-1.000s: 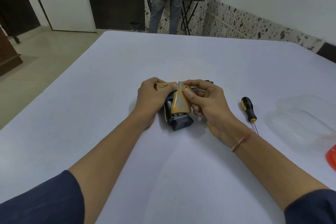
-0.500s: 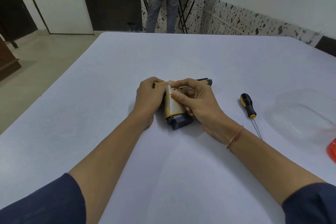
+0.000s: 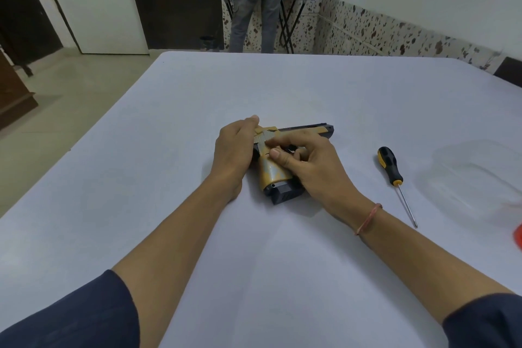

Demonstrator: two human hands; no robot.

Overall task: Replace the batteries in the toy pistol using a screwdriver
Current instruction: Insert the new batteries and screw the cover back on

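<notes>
Left hand (image 3: 233, 150) clasps the rear of the toy pistol (image 3: 305, 130), which lies on its side mid-frame on the desk (image 3: 282, 263); right hand (image 3: 313, 169) grasps its grip, thumb pressing the gold grip cover (image 3: 269, 175). Should that thumb lift to fetch the screwdriver (image 3: 391, 165), lying well apart at right, a cover not yet screwed down could pop loose, spilling batteries.

Gripping the pistol (image 3: 271, 176) by its rear with the left hand (image 3: 233, 150), pinching its yellow grip with the right hand (image 3: 319, 171), down on the tabletop (image 3: 282, 85), near a screwdriver (image 3: 390, 165).
</notes>
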